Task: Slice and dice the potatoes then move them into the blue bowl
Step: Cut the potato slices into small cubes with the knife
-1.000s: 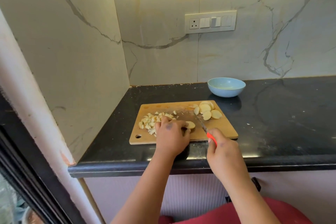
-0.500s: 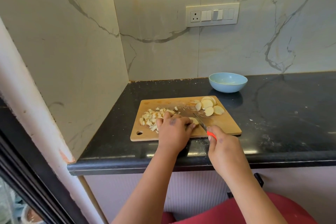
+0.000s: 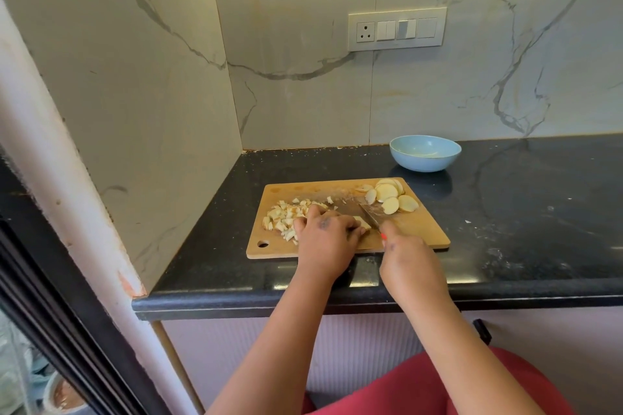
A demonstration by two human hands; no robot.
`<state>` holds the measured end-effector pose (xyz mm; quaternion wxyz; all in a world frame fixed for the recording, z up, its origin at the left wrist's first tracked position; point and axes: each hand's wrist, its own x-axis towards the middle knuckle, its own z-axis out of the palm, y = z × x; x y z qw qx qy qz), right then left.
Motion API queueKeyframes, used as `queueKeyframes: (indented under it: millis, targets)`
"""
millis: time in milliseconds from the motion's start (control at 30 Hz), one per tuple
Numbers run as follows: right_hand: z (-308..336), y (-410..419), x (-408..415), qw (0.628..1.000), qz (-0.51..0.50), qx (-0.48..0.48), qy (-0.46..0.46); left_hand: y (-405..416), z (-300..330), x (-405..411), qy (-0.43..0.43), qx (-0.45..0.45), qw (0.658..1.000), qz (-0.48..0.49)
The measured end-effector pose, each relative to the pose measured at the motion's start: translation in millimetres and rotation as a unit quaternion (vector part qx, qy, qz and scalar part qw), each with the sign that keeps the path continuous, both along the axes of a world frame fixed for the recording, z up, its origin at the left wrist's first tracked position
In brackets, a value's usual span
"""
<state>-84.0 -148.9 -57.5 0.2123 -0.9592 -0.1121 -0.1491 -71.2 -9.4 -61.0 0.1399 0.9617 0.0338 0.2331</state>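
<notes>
A wooden cutting board (image 3: 414,232) lies on the black counter. Diced potato pieces (image 3: 283,214) are heaped on its left half, and round potato slices (image 3: 391,195) are stacked at its far right corner. My left hand (image 3: 325,236) holds down a potato piece (image 3: 362,222) at the board's middle, fingers curled over it. My right hand (image 3: 408,256) grips a knife (image 3: 369,216) with a red handle; its blade rests against that piece. The blue bowl (image 3: 424,153) stands behind the board to the right, with nothing visible inside.
The black counter (image 3: 522,212) runs to the right, with its front edge just below my hands. Marble walls close off the left and back. A switch panel (image 3: 397,29) is on the back wall. A red seat (image 3: 438,387) is below.
The view has tilted down a little. Both hands stay at the board's middle, and the knife blade has shifted slightly against the held piece.
</notes>
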Motion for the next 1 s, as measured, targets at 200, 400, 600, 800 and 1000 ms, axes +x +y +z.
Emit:
queueKeyframes:
  millis: [200, 400, 600, 800, 1000]
  targets:
    - [-8, -17, -13, 0.99, 0.049, 0.11, -0.079, 2, 1, 2, 0.0, -0.008, 1.0, -0.004]
    - [-11, -15, -11, 0.995, 0.054, 0.071, -0.034, 2, 0, 1, -0.003, -0.008, 1.0, -0.006]
    - [-2, -3, 1, 0.999, 0.026, 0.016, 0.012, 3, 1, 1, -0.004, -0.018, 1.0, -0.012]
    - [-4, 1, 1, 0.999, 0.013, 0.03, -0.024, 2, 0, -2, -0.008, -0.022, 1.0, -0.01]
    - [-11, -17, -10, 0.985, 0.065, 0.129, -0.09, 3, -1, 2, -0.036, -0.03, 0.999, -0.009]
